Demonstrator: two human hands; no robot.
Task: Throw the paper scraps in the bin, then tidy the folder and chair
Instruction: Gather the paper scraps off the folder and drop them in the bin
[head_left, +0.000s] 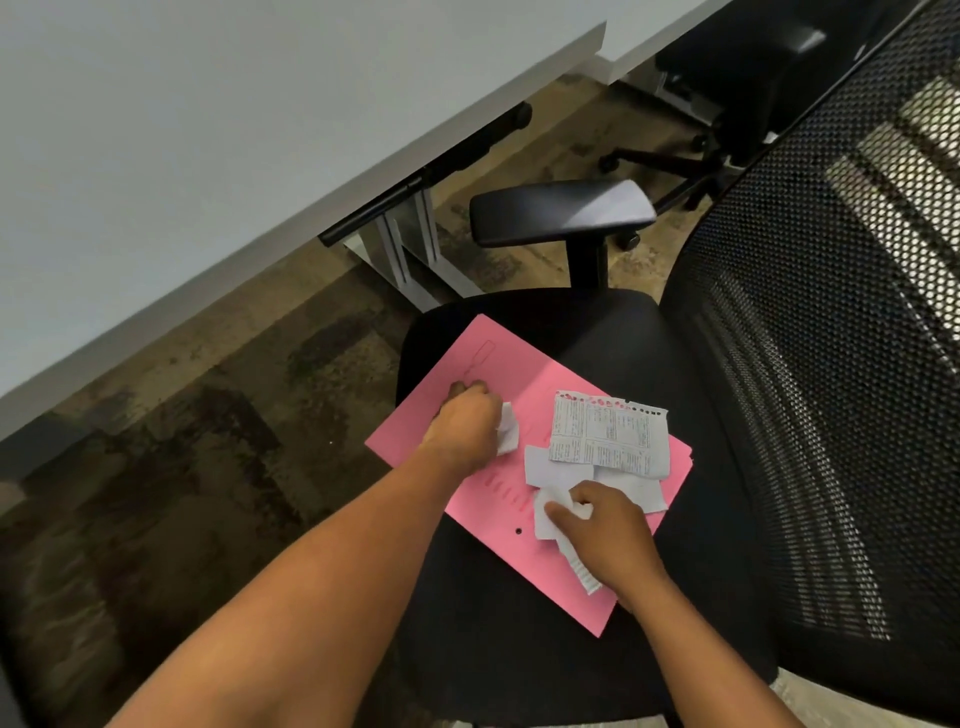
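Observation:
A pink folder lies flat on the black seat of an office chair. Several white paper scraps are spread over the folder's right half, the largest one printed and torn along its top edge. My left hand rests on the folder's middle, fingers closed around a small crumpled white scrap. My right hand sits at the folder's near edge, pinching more white scraps, one of them a narrow printed strip that hangs below it. No bin is in view.
The chair's mesh backrest fills the right side and its black armrest stands behind the seat. A white desk with a grey metal leg runs along the left. Another black chair stands further back on the brown patterned carpet.

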